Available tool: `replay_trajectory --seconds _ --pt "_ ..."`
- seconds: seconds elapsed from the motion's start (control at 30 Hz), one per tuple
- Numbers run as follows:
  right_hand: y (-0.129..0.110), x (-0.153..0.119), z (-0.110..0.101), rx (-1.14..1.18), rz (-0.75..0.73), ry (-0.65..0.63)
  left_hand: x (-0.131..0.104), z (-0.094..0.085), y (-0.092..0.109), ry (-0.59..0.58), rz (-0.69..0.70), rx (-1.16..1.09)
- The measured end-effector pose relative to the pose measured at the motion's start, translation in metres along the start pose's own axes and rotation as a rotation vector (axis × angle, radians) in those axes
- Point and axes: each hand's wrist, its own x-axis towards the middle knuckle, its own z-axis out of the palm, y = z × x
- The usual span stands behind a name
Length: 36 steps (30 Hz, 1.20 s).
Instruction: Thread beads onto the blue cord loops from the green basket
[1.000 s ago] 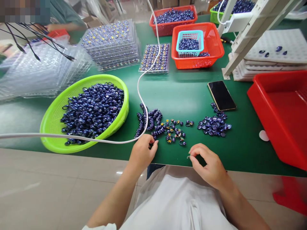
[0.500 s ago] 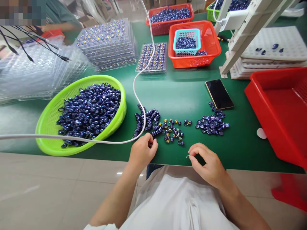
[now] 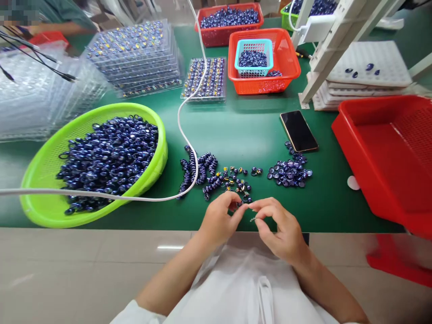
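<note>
My left hand point(image 3: 221, 218) is closed in a pinch on a small dark piece that looks like a dark blue ring point(image 3: 239, 204), mostly hidden by the fingers. Close beside it, my right hand point(image 3: 281, 229) pinches a small, thin, silvery piece point(image 3: 253, 219); its exact kind is too small to tell. The fingertips of both hands nearly meet over the table's front edge. Just beyond lie loose rings with gold-coloured and dark stones point(image 3: 232, 177). Rows of dark blue rings point(image 3: 202, 168) stand to their left, and a heap of flat dark stones point(image 3: 289, 172) lies to the right.
A green basket point(image 3: 29, 189) full of dark rings stands left, with a white cable point(image 3: 180, 119) across it. Behind are stacked clear trays point(image 3: 135, 58) and an orange basket point(image 3: 283, 81). A phone point(image 3: 299, 130) and a red bin point(image 3: 367, 180) are at right. Another person's arm shows top left.
My left hand has moved right, from beside the rows of rings to my right hand. My right hand still pinches the silvery piece. The view has shifted slightly.
</note>
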Motion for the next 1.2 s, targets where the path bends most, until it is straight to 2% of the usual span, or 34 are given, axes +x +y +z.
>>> replay_trajectory --seconds 0.13,0.27,0.5,0.67,0.83,0.93,1.2 --pt "-0.005 0.005 0.004 -0.092 -0.073 0.031 0.005 0.016 0.008 -0.039 0.062 -0.072" --pt "-0.004 0.003 -0.003 -0.165 -0.073 0.028 0.008 0.021 0.010 -0.054 0.081 -0.125" --pt "0.001 0.003 -0.012 -0.155 -0.070 0.005 0.012 0.012 0.011 -0.286 -0.107 -0.461" --pt "-0.001 0.002 -0.015 -0.088 0.016 -0.016 0.012 0.012 0.009 -0.298 -0.148 -0.491" --pt "0.000 0.000 -0.017 0.071 0.205 0.004 0.010 0.013 0.010 -0.260 -0.112 -0.429" --pt "0.001 0.001 -0.019 0.128 0.293 0.065 0.009 0.013 0.010 -0.231 -0.067 -0.432" --pt "-0.005 0.007 -0.017 0.138 0.379 -0.002 0.009 0.015 0.010 -0.155 0.214 -0.452"
